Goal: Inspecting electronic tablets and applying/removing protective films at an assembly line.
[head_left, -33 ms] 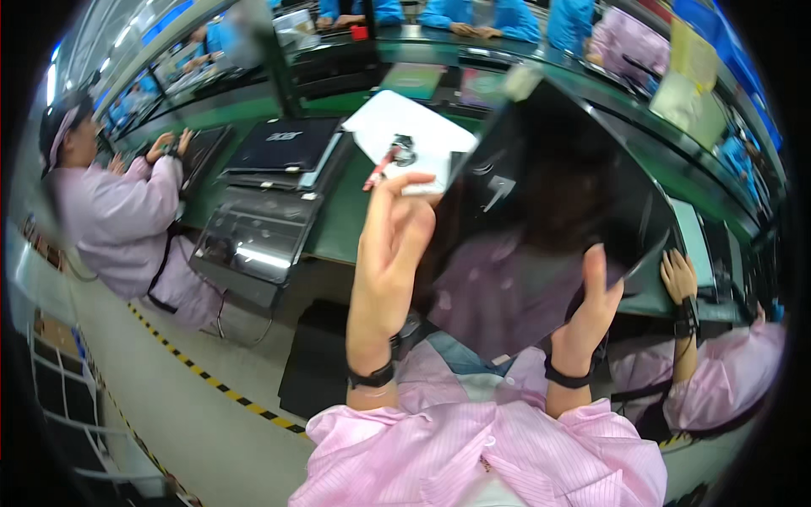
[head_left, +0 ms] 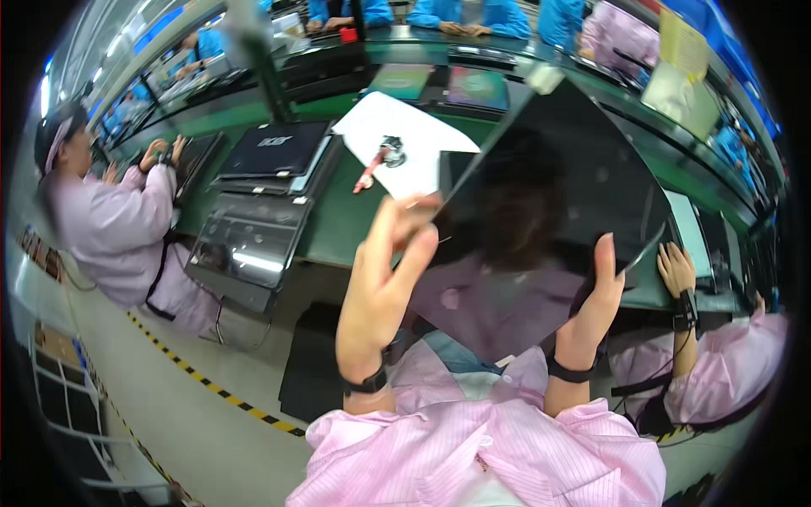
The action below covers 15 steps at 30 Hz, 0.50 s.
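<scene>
A glossy black screen panel (head_left: pixel 583 169) stands tilted in front of me, its surface reflecting my pink smock. My right hand (head_left: pixel 591 313) grips its lower right edge, thumb on the front and the other fingers hidden behind. At the panel's left edge is my left hand (head_left: pixel 380 279), with thumb and bent fingers close to that edge. Its fingertips are blurred, so whether they pinch the edge does not show. Beyond that hand, a white sheet (head_left: pixel 372 118) on the green bench carries a red-handled tool (head_left: pixel 367 174) and a small black coiled thing (head_left: pixel 393 150).
Stacked laptop parts, including a dark blue lid (head_left: pixel 274 150) and a clear-fronted panel (head_left: pixel 245 239), lie on the green bench (head_left: pixel 329 224) at left. A co-worker in pink (head_left: pixel 118 211) sits there. Another person's hand (head_left: pixel 677 272) rests at right. Dark rails (head_left: pixel 267 72) cross behind.
My left hand has shifted slightly down and left, and its raised finger has bent. The panel has turned a little, and a bright reflection on it is gone. My right hand keeps its grip.
</scene>
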{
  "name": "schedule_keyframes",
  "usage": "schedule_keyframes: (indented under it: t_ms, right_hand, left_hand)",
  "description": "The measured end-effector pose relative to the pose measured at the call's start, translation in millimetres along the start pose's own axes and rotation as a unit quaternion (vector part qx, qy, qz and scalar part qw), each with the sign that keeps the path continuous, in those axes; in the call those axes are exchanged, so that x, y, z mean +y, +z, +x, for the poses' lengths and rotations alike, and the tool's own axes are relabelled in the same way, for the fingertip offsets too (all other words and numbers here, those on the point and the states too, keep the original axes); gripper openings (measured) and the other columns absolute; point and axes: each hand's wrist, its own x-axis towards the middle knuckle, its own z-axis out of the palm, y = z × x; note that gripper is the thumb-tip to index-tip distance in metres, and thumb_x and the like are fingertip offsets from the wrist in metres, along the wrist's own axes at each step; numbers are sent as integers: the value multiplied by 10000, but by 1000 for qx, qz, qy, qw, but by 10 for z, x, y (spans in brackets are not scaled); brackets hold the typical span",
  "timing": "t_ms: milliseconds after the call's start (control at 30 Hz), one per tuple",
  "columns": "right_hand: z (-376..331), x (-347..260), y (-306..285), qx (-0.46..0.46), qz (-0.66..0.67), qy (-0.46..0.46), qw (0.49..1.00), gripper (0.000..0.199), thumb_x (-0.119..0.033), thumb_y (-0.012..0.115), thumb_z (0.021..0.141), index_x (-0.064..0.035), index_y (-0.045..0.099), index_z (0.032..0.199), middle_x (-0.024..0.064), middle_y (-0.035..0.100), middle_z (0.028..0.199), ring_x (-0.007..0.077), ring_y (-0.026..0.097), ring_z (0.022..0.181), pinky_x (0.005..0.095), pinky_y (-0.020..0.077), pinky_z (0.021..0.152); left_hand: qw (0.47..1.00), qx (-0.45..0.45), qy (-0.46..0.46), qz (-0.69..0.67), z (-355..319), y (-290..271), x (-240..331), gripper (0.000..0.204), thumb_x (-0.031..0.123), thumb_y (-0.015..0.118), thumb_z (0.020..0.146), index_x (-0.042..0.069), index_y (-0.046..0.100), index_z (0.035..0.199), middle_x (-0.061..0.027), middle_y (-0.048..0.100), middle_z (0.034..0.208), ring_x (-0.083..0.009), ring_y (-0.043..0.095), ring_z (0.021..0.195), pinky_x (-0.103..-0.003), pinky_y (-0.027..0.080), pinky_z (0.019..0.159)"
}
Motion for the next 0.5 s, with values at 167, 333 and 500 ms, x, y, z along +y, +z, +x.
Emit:
schedule_keyframes:
  t_ms: [167,333,500]
  right_hand:
    - [382,-78,-290,72,99,-49,991,334,-191,624,907,0,587,1178,62,601,1181,134,560,1086,265,383,995]
    - [520,68,-495,6,147,11,989,358,-248,596,934,-1,574,1193,50,596,1181,141,555,1090,253,398,995]
    - [619,466,-611,-234,425,133,864,505,-168,535,956,30,322,1368,112,488,1034,205,560,813,341,504,724]
  left_hand:
    - [992,-74,-23,-102,-238,134,-170,381,254,543,959,-107,540,1081,-51,570,703,-100,498,605,-259,389,573]
    - [913,-141,61,-378,-228,455,-330,334,324,553,939,7,548,835,-96,537,755,-152,437,690,-273,338,633]
    - [851,-362,124,-360,-132,922,-148,145,131,536,933,10,580,866,-85,564,748,-200,525,677,-332,417,640]
